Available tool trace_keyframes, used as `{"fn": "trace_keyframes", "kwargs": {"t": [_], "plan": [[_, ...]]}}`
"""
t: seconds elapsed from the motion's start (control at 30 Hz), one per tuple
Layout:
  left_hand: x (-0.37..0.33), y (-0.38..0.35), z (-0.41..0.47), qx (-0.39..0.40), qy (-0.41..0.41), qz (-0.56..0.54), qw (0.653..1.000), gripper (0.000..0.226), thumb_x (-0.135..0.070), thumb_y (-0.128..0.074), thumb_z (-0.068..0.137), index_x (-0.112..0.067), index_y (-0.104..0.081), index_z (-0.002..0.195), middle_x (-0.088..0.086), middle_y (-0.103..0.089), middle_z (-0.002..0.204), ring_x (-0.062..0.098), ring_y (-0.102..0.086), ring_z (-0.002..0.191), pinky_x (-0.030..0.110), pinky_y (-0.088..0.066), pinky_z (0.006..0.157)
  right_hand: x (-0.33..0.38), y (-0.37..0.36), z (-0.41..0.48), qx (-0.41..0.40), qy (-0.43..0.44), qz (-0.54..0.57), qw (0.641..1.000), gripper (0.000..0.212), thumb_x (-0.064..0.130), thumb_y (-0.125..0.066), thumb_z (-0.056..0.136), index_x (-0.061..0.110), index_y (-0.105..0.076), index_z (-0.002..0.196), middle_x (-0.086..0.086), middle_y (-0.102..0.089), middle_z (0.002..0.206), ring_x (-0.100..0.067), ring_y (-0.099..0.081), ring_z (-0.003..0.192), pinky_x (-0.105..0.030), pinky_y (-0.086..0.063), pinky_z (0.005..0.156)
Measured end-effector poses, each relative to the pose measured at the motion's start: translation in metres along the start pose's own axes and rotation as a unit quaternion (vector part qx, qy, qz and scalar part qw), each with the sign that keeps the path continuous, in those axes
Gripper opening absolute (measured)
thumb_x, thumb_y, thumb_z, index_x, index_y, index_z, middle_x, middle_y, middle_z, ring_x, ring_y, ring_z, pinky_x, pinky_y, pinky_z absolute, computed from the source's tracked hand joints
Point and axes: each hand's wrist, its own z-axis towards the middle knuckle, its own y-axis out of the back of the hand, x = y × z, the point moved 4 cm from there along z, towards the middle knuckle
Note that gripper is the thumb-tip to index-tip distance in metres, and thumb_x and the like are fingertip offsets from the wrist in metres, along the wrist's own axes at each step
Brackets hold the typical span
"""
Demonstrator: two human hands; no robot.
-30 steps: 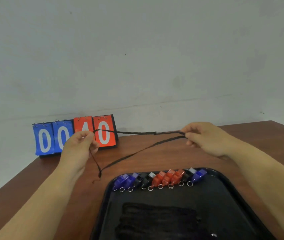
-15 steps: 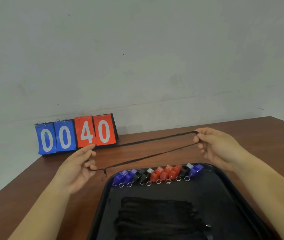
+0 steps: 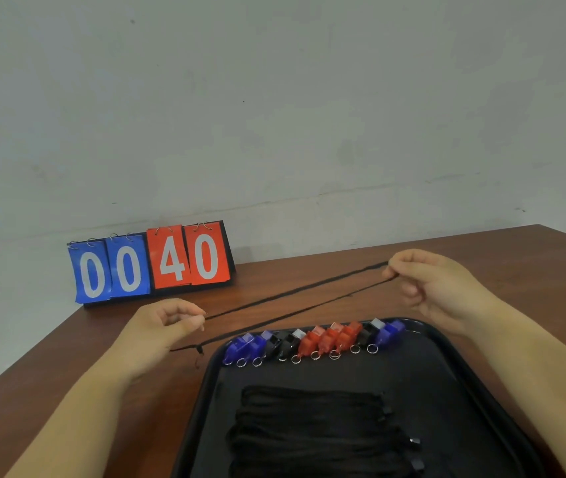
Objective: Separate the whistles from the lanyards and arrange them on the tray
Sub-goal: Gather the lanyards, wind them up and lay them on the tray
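1. Lanyard (image 3: 309, 287), thin and black, is stretched between the two hands above the brown table (image 3: 68, 360), just past the far edge of the tray (image 3: 447, 343). Its two strands run side by side from lower left to upper right.
2. The left hand (image 3: 161, 327) pinches one end between thumb and forefinger, with the other fingers curled. A small knot (image 3: 199, 348) sits on the lower strand just below it.
3. The right hand (image 3: 436, 288) pinches the other end in its curled fingertips, higher and farther back.
4. The whistles (image 3: 312, 339) lie in a tight row along the far side of the black tray. They run blue at the left, then black, red, black, and blue at the right, with the metal rings toward the near side.
5. A heap of black cords (image 3: 316, 429) lies in the middle of the tray.
6. A flip scoreboard (image 3: 150, 263) stands at the back left against the wall, reading 00 on blue and 40 on red.
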Motion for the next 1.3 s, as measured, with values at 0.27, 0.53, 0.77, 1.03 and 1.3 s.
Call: {"fn": "trace_keyframes", "kwargs": {"t": [0.27, 0.53, 0.77, 1.03, 1.3], "plan": [[-0.009, 0.001, -0.006, 0.11, -0.027, 0.08, 0.99, 0.015, -0.021, -0.086, 0.08, -0.034, -0.08, 0.086, -0.004, -0.079, 0.086, 0.009, -0.073, 0.082, 0.027, -0.05, 0.081, -0.008, -0.002, 0.005, 0.017, -0.038, 0.093, 0.995, 0.023, 0.006, -0.054, 0.101, 0.012, -0.058, 0.079, -0.003, -0.056, 0.069, -0.009, -0.042, 0.048, -0.019, -0.036, 0.046], [-0.002, 0.004, -0.002, 0.092, -0.044, 0.161, 0.982, 0.01, -0.024, -0.075, 0.092, -0.034, -0.076, 0.092, -0.01, -0.075, 0.085, 0.009, -0.071, 0.078, 0.032, -0.059, 0.079, -0.004, -0.003, -0.003, 0.004, 0.016, -0.224, 0.974, 0.015, 0.016, -0.068, 0.094, 0.017, -0.072, 0.08, 0.006, -0.056, 0.057, -0.008, -0.045, 0.048, -0.023, -0.037, 0.057], [-0.002, 0.009, 0.0, 0.004, -0.051, 0.165, 0.985, 0.016, -0.024, -0.07, 0.095, -0.04, -0.07, 0.099, -0.017, -0.072, 0.094, -0.001, -0.068, 0.08, 0.021, -0.052, 0.074, 0.005, -0.003, -0.005, -0.014, 0.075, -0.401, 0.913, 0.008, 0.034, -0.075, 0.09, 0.031, -0.079, 0.083, 0.023, -0.076, 0.081, 0.009, -0.067, 0.076, -0.017, -0.046, 0.071], [0.0, 0.018, 0.001, -0.077, -0.032, 0.09, 0.993, 0.018, -0.02, -0.068, 0.097, -0.037, -0.066, 0.105, -0.013, -0.074, 0.09, 0.005, -0.073, 0.086, 0.031, -0.053, 0.088, -0.004, 0.011, 0.005, -0.023, 0.015, -0.186, 0.982, 0.025, 0.022, -0.06, 0.101, 0.019, -0.067, 0.077, 0.004, -0.055, 0.057, -0.013, -0.042, 0.056, -0.03, -0.035, 0.059], [0.008, 0.02, 0.003, -0.12, 0.012, -0.083, 0.989, 0.019, -0.011, -0.078, 0.089, -0.022, -0.073, 0.103, -0.004, -0.074, 0.101, 0.009, -0.066, 0.101, 0.025, -0.047, 0.084, 0.003, 0.003, -0.004, 0.007, 0.057, -0.389, 0.919, 0.005, 0.029, -0.074, 0.092, 0.031, -0.079, 0.091, 0.019, -0.074, 0.076, 0.006, -0.06, 0.059, -0.017, -0.042, 0.065]]}}
